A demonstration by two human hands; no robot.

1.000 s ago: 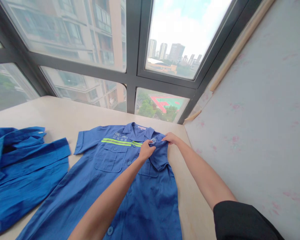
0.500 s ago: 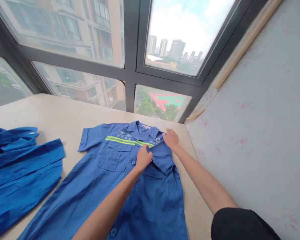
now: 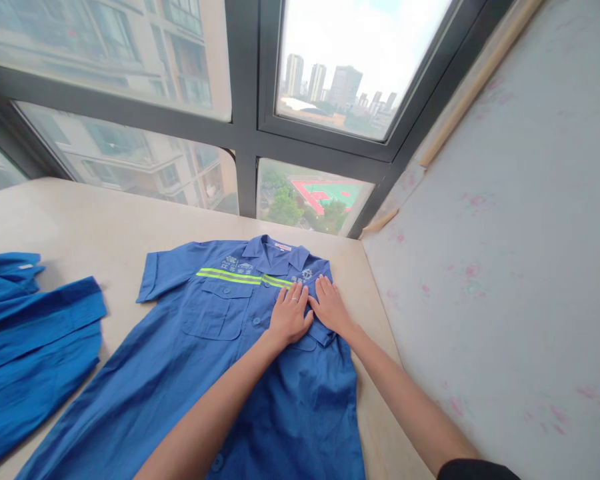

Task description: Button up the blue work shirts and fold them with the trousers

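A blue short-sleeved work shirt (image 3: 170,373) lies front side up, its collar toward the window. A yellow-green and grey reflective stripe (image 3: 230,275) crosses its chest, with pale printing above. The sleeve on the right is folded inward over the chest, and both hands press on it. My left hand (image 3: 291,313) lies flat with fingers stretched out, a ring on one finger, partly covering the chest pocket and the stripe's end. Close beside it, my right hand (image 3: 331,307) rests flat near the shirt's right shoulder. The sleeve on the left (image 3: 167,270) is spread outward.
Another blue garment (image 3: 35,353) lies loosely folded at the left on the pale surface (image 3: 105,213). Grey window frames (image 3: 245,143) stand behind the shirt. A flower-patterned wall (image 3: 490,253) rises close on the right.
My fingers have let go of the sleeve cloth and now lie flat on it. The sleeve has come down flatter across the chest. The view has shifted slightly to the right.
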